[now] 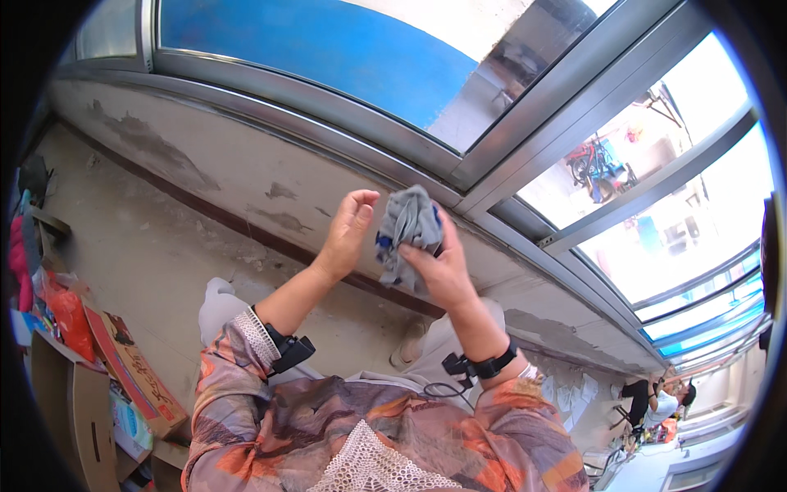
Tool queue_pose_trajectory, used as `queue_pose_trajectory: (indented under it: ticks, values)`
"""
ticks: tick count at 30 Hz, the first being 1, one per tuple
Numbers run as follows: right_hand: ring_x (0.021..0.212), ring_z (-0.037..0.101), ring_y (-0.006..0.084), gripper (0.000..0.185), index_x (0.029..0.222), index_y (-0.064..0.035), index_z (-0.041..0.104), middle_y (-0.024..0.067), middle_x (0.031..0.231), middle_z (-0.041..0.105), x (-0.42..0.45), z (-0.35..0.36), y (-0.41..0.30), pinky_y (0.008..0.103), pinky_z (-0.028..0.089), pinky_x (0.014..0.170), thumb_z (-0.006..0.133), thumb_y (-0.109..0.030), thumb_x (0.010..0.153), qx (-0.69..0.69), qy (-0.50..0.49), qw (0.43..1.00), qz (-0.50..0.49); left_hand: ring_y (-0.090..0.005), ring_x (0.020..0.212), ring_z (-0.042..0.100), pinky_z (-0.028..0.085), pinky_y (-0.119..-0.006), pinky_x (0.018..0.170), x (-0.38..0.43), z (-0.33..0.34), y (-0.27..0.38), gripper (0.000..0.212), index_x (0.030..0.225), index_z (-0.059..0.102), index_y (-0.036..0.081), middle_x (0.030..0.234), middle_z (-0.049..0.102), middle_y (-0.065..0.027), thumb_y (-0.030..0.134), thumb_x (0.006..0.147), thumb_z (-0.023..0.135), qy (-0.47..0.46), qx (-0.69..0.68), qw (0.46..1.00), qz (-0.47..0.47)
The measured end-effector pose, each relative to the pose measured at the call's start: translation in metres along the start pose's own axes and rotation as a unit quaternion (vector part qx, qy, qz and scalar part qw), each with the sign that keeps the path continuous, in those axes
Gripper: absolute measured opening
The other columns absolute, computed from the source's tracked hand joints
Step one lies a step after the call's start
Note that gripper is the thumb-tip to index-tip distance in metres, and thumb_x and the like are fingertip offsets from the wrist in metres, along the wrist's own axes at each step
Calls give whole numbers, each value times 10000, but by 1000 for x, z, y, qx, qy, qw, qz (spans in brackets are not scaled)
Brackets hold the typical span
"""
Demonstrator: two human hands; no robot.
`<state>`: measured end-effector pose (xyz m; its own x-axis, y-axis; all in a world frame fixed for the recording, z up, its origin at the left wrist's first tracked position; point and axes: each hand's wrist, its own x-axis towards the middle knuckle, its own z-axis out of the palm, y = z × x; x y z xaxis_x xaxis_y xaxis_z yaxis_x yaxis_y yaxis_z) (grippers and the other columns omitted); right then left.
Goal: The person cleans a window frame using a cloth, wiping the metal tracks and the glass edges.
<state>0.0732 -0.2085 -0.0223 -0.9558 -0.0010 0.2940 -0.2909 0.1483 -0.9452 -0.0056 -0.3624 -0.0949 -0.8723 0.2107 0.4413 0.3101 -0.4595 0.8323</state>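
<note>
A crumpled grey cloth [409, 227] with dark blue parts is gripped in my right hand [439, 264], its thumb pressed over the front of the bundle. Just to the left of the cloth my left hand [350, 237] is raised, fingers slightly curled and holding nothing; a small gap separates it from the cloth. Both hands are before the low wall under a metal-framed sliding window [369, 117]. Each forearm wears a black strap with a small device.
Cardboard boxes [92, 424], a red plastic bag [71, 320] and other goods stand at the lower left. The low wall [246, 166] has peeling patches. A seated person [661, 403] is far off at the lower right, near scattered white sheets [575, 393].
</note>
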Motion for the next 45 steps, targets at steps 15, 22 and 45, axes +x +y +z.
queue_pose_trajectory:
  ticks: [15, 22, 45]
  values:
    - [1185, 457, 453, 548, 1247, -11, 574, 239, 1322, 471, 201, -30, -95, 519, 363, 1032, 656, -14, 705, -615, 286, 550, -487, -148, 979, 610, 463, -275, 896, 43, -155, -23, 186, 1059, 603, 59, 1025, 651, -45, 214, 1013, 511, 271, -92, 953, -95]
    - [1219, 469, 313, 348, 1136, -149, 653, 95, 1300, 530, 172, -6, 19, 635, 304, 1032, 611, -191, 793, -694, 69, 550, -459, -153, 1007, 611, 466, -283, 905, 44, -175, -30, 205, 1102, 594, 40, 1062, 651, -53, 209, 1003, 533, 279, -121, 948, -95]
    - [1172, 515, 284, 363, 1153, -198, 645, 46, 1304, 577, 197, 4, -20, 483, 413, 997, 609, -122, 800, -710, -120, 465, -515, -69, 874, 592, 431, -209, 750, 35, -167, -1, 125, 1034, 600, 96, 963, 650, 7, 196, 993, 537, 360, -129, 921, -69]
